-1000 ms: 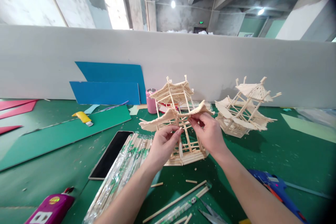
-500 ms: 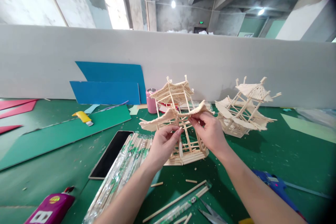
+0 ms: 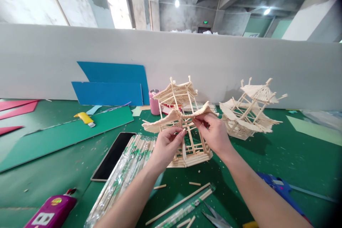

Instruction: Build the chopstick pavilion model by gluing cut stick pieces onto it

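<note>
A two-tiered pavilion model (image 3: 173, 115) built of pale wooden sticks stands in front of me, with upswept eaves. At its front, my left hand (image 3: 165, 144) is closed, thumb and forefinger pinching what looks like a short wooden stick (image 3: 184, 130) beside an upright. My right hand (image 3: 213, 131) is closed too, its fingertips gripping the model just under the right side of the lower roof. Exactly which part those fingertips hold is hidden. The model's base rests on the green table (image 3: 291, 171).
A second stick pavilion (image 3: 248, 114) stands at right. Wrapped chopsticks (image 3: 123, 174) and a phone (image 3: 112, 158) lie at left, with a yellow cutter (image 3: 84, 118) beyond. Scissors (image 3: 215, 217), loose sticks (image 3: 177, 205) and a blue glue gun (image 3: 280, 188) lie near. A pink can (image 3: 154, 103) stands behind.
Both hands keep the same grip and place on the model. Only a very slight shift of the whole view shows.
</note>
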Available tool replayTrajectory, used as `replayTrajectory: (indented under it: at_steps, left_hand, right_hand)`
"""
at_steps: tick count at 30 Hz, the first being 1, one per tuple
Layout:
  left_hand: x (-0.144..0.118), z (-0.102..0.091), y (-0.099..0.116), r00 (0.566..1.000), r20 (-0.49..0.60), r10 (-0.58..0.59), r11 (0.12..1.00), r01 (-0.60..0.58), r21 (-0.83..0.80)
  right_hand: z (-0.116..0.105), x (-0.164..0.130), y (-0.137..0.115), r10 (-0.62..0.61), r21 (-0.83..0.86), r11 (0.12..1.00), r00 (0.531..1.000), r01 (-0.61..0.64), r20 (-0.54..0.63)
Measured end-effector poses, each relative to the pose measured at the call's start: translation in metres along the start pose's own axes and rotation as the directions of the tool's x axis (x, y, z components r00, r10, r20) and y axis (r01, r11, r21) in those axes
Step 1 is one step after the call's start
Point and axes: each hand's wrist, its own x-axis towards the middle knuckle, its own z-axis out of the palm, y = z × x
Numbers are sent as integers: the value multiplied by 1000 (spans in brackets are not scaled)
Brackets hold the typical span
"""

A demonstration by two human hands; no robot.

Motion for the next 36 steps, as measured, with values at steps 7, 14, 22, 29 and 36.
replayTrajectory:
  at_steps: [7, 14, 22, 29, 36]
  left_hand:
    - [0, 0, 1, 1000, 4, 0, 1000, 0, 8]
    - [-1, 1, 3, 1000, 2, 1, 1000, -1, 6]
    - [-1, 1, 3, 1000, 6, -1, 1000, 1, 10]
    - [-1, 0, 3, 1000, 7, 2, 1000, -2, 13]
    - [-1, 0, 1, 1000, 10, -2, 1000, 2, 11]
  right_hand:
    - [-1, 0, 0, 7, 1, 1000, 1000, -7, 1]
    - [-1, -1, 0, 6, 8, 1000, 1000, -6, 4]
    - [-1, -1, 0, 14, -7, 1000, 1000, -14, 12]
    - [-3, -1, -1, 6, -35, 999, 1000, -5, 15]
    - [-3, 0, -2, 7, -67, 998, 1000, -5, 26]
